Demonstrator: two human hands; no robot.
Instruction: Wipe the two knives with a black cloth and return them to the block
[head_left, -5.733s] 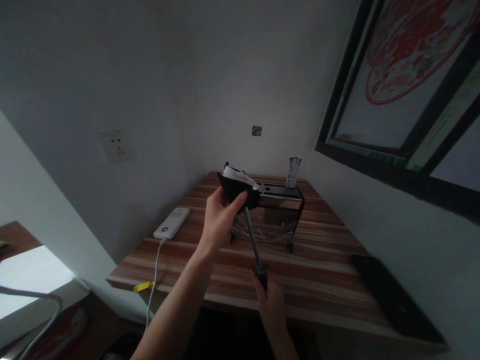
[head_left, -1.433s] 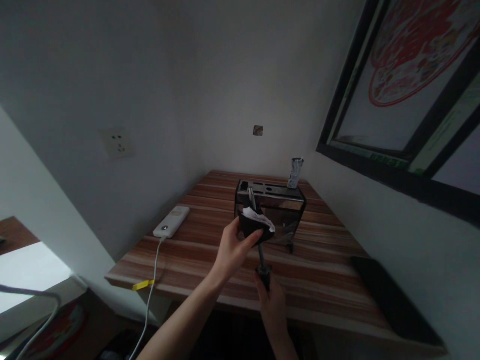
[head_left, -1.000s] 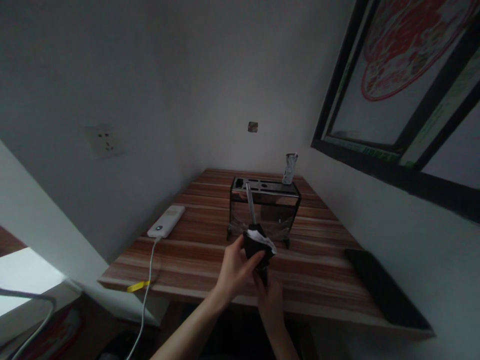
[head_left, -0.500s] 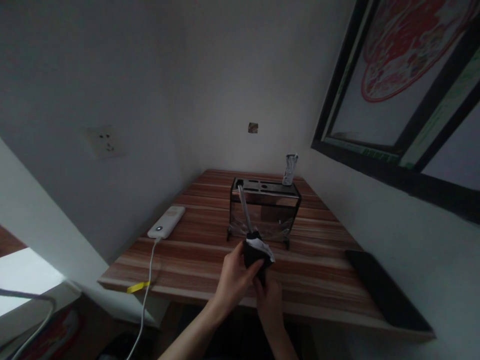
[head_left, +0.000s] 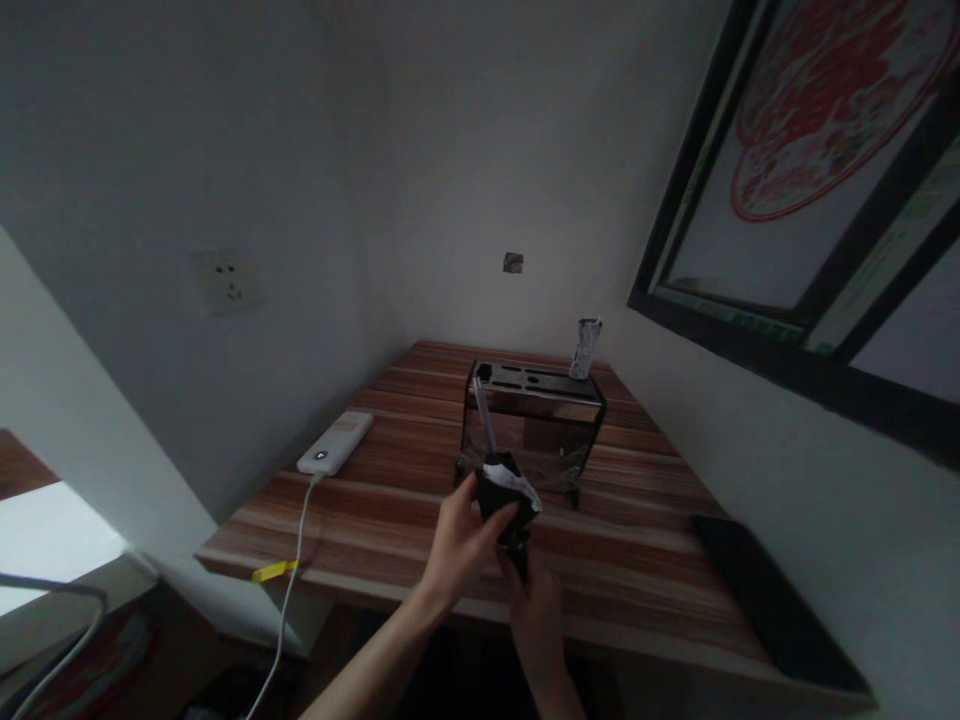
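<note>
Above the middle of the table's front edge [head_left: 390, 590], the right hand [head_left: 536, 610] grasps the black handle [head_left: 517, 553] of a metal rod [head_left: 485, 415]; its long axis slants away, tip toward the back edge and slightly left. The left hand [head_left: 459, 540] pinches black-and-white cloth [head_left: 501, 498] at the rod's handle end.

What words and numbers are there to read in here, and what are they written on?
None can be read for certain.
Green marks on the dark-framed panel: like print, too blurred.
White device: pale patch, too faint to tell.
Yellow tag: no print visible.
Black piece in the left hand, metal rod: no writing visible.
</note>
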